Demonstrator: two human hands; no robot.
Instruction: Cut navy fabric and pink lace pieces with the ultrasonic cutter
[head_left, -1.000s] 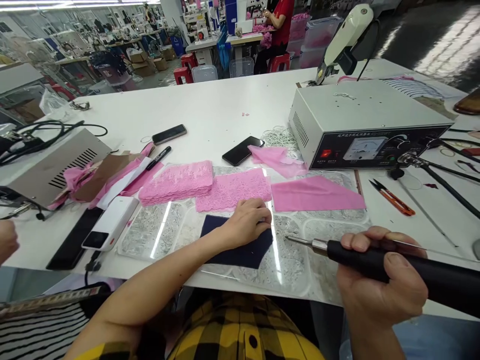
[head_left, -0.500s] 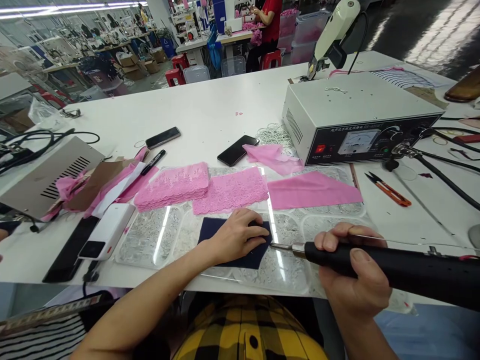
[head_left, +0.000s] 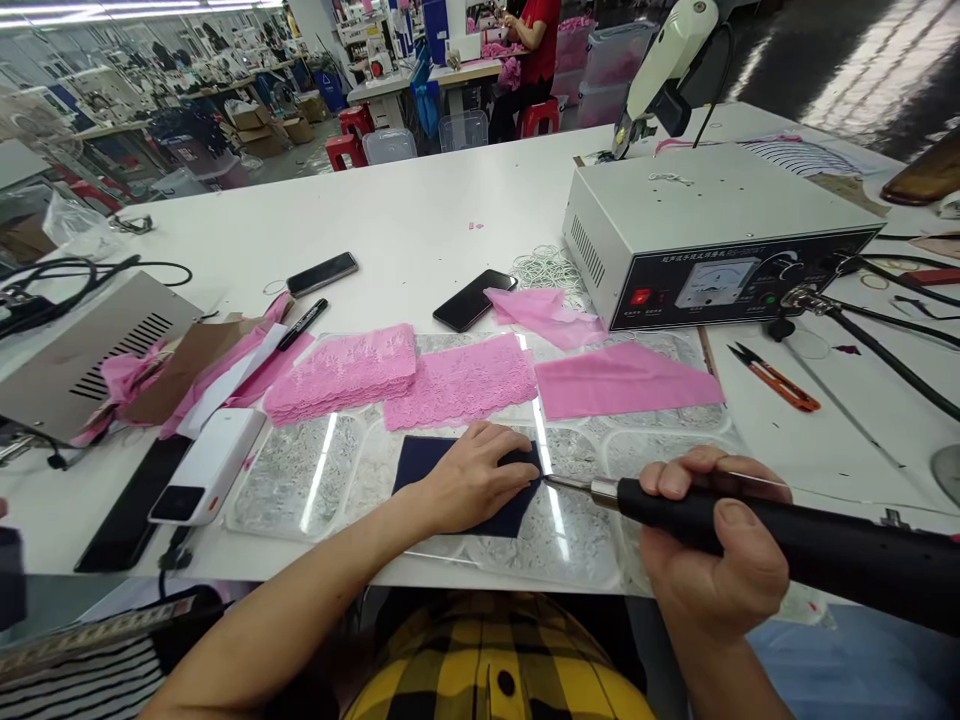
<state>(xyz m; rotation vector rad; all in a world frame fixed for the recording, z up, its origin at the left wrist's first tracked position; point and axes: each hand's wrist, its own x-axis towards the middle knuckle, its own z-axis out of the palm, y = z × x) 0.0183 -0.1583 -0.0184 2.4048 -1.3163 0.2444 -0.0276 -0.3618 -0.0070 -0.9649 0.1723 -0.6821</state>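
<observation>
White worktop carries everything. Metered box stands back right, probably to leave the front free. Patterned mat lies under the work, likely shielding the surface. Black handheld tool: right hand is wrapped round its barrel, presumably for aim. Navy cloth lies flat on the mat, left hand over it, fingers bent, apparently steadying it; pinch or press, cannot tell. Hands apart. Metal tip at cloth's right edge; contact unclear.
</observation>
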